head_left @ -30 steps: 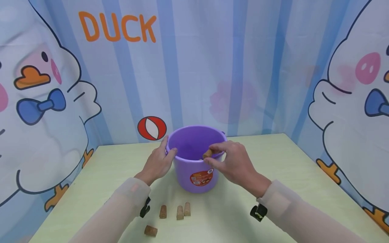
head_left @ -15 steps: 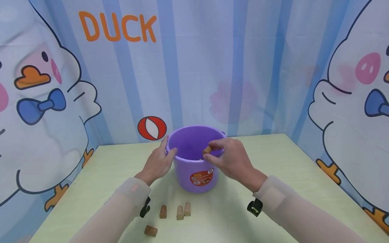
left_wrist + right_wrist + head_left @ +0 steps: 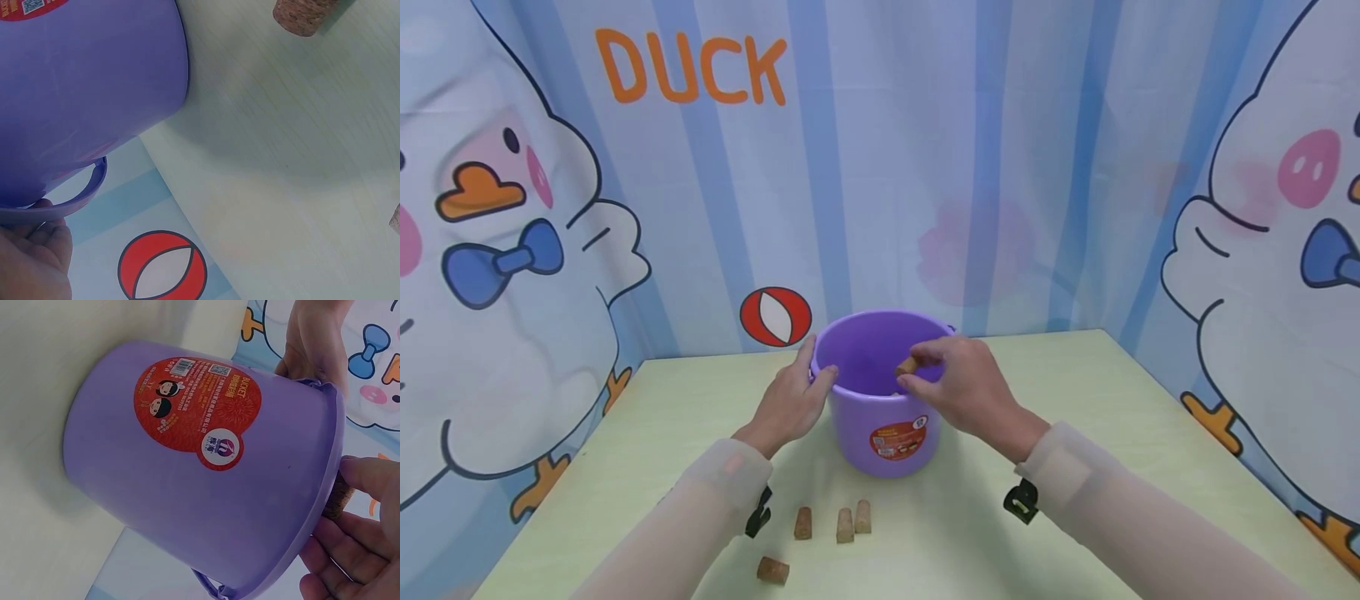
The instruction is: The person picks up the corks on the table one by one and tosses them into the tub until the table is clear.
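Observation:
A purple bucket (image 3: 850, 433) with a red label stands upright on the table. My left hand (image 3: 786, 404) grips its left side, thumb over the rim and fingers outside by the handle (image 3: 94, 187). Between thumb and fingers of my right hand (image 3: 973, 387) a brown cork (image 3: 906, 366) is pinched at the bucket's opening, just inside the near right rim. The right wrist view shows that cork (image 3: 338, 497) partly hidden behind the rim. Most of the bucket's inside is hidden from the head view; a small pale bit shows just behind the near rim.
Several corks lie on the table in front of the bucket: a pair (image 3: 845, 526) side by side, one upright-looking cork (image 3: 802, 523) left of them, and one cork (image 3: 772, 571) nearer me. A striped duck-print curtain (image 3: 895, 167) hangs behind the pale table (image 3: 1037, 417).
My right hand has moved slightly left and up, carrying the cork farther over the bucket's opening. The left hand, the bucket and the corks on the table stay put.

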`<state>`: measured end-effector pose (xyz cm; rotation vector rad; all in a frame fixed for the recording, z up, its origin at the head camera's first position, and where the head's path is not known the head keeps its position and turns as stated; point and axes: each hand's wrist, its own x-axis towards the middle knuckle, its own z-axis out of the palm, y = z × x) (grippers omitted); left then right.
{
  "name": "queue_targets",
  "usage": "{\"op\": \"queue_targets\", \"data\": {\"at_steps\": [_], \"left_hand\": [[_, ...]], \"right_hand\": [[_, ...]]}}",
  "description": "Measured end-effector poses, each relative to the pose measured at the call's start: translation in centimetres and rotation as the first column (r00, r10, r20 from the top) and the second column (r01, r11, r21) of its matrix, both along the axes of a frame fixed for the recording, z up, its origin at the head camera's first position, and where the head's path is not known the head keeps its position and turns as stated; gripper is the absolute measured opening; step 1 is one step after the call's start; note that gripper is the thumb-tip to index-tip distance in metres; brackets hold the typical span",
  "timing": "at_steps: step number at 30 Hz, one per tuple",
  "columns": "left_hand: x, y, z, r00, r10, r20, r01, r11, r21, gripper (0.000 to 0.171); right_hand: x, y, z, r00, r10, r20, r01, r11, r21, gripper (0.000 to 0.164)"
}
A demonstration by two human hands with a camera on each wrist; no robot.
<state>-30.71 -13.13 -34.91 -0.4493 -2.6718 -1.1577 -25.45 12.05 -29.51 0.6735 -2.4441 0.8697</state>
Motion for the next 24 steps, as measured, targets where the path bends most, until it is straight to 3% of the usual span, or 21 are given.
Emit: {"op": "queue_targets", "data": {"at_steps": [9,15,19,24], "left_hand": [[0.0,-0.1,0.0,1.0,0.005,-0.002,-0.005,1.0,0.0,0.076],[0.0,-0.1,-0.1,1.0,0.001,0.006,-0.001,1.0,0.003,0.076],[0.0,-0.1,-0.2,1.0,0.0,0.01,0.0,1.0,0.007,0.076],[-0.1,0.0,-0.2,1.0,-0.003,0.001,0.003,1.0,0.014,0.076]], "right_hand": [[-0.4,-0.5,0.2,0.994,-0.021,0.112,0.019,1.0,0.025,0.012],[-0.6,-0.7,0.1,0.974,-0.088,0.209,0.077,0.995,0.063,0.042],[-0.6,-0.4,-0.3,0.976,-0.115,0.186,0.106,0.993,0.058,0.046],[-1.0,0.4,-1.0,0.991,-0.117,0.068,0.115,0.993,0.028,0.044]]}}
